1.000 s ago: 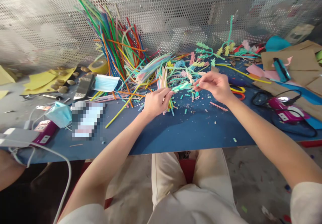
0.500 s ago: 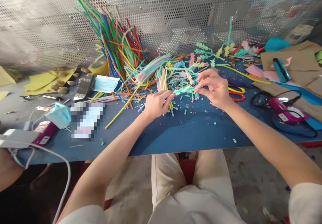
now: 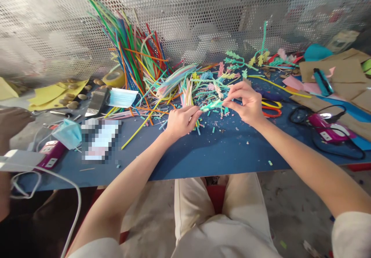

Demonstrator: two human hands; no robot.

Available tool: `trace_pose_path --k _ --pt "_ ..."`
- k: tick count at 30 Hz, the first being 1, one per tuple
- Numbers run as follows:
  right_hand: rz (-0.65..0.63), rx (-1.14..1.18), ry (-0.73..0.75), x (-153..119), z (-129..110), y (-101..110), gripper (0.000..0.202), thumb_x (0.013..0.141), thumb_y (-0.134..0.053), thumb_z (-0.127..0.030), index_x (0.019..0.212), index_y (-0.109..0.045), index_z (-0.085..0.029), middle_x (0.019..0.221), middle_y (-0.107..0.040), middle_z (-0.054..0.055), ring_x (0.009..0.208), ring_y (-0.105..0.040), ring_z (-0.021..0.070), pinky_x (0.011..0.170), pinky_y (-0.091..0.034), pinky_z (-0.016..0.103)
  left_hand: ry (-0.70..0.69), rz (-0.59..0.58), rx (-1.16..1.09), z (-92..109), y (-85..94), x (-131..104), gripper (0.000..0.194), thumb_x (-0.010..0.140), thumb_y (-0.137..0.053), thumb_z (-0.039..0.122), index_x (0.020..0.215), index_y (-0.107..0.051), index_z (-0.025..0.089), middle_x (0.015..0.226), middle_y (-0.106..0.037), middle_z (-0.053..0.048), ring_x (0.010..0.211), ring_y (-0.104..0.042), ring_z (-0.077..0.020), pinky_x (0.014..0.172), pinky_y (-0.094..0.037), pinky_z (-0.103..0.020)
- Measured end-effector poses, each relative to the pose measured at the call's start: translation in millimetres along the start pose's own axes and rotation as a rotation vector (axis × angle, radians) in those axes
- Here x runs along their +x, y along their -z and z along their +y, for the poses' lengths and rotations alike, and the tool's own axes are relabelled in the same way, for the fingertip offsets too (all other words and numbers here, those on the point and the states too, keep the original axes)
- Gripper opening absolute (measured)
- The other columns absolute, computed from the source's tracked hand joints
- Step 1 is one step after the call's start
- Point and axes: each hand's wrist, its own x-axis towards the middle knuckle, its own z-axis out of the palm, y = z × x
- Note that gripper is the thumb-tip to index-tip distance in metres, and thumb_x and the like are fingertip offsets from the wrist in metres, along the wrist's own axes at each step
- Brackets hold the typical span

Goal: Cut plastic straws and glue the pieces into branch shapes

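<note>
Fingers of the left hand and right hand pinch narrowly at the 2 ends of a mint-green fuzzy strip, which spans between them above the tabletop. It looks light, soft and bendable, probably wire-cored; gripping the ends should spare its fluff from crushing. Beyond lie cut scraps. Farther right, the purple power strip shows no writing I can read.

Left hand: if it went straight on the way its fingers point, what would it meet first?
Past the green piece it holds, the left hand would likely meet the right hand, at the piece's far end. The scraps seem lower, but depth is unclear.
</note>
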Motion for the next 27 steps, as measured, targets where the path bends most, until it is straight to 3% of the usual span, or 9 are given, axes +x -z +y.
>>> trace_pose_path --k 10,15,19,23,27 --pt "0.068 0.075 0.122 0 1 -3 0.013 0.089 -0.085 -0.045 0.086 -0.082 -0.033 0.093 -0.070 0.002 0.093 -0.068 0.0240 0.092 -0.057 0.047 -0.017 0.023 0.041 0 -2.2 0 0.055 0.116 -0.032 0.050 0.095 -0.075 0.022 0.079 -0.074 -0.006 0.066 -0.064 -0.0156 0.059 -0.028 -0.031" --pt "0.059 0.086 0.091 3 10 2 0.025 0.100 -0.069 -0.051 0.093 -0.083 -0.031 0.094 -0.072 0.003 0.091 -0.067 0.0230 0.081 -0.055 0.042 0.057 0.013 0.084 -2 -1.8 1 0.053 0.115 -0.036 0.050 0.100 -0.078 0.023 0.085 -0.075 -0.007 0.069 -0.066 -0.0168 0.058 -0.026 -0.032" --pt "0.087 -0.087 0.044 9 27 18 0.037 0.102 -0.063 -0.055 0.088 -0.080 -0.026 0.087 -0.072 0.005 0.083 -0.065 0.0220 0.073 -0.052 0.039 0.092 0.054 0.090 -4 -1.2 3 0.049 0.115 -0.040 0.049 0.112 -0.082 0.025 0.092 -0.077 -0.007 0.078 -0.070 -0.0175 0.060 -0.032 -0.031" --pt "-0.001 -0.281 0.004 15 44 33 0.033 0.099 -0.063 -0.050 0.089 -0.079 -0.024 0.090 -0.074 0.006 0.075 -0.062 0.0202 0.070 -0.052 0.037 0.112 0.109 0.058 -9 -4.1 4 0.043 0.113 -0.047 0.047 0.117 -0.084 0.026 0.098 -0.079 -0.007 0.085 -0.073 -0.0177 0.065 -0.041 -0.029" --pt "-0.171 -0.324 -0.109 16 59 42 0.024 0.097 -0.062 -0.038 0.106 -0.078 -0.022 0.096 -0.078 0.008 0.076 -0.067 0.0218 0.075 -0.057 0.038 0.093 0.144 0.045 -13 -7.2 4 0.038 0.112 -0.053 0.045 0.118 -0.085 0.026 0.100 -0.081 -0.006 0.089 -0.075 -0.0180 0.070 -0.046 -0.029"
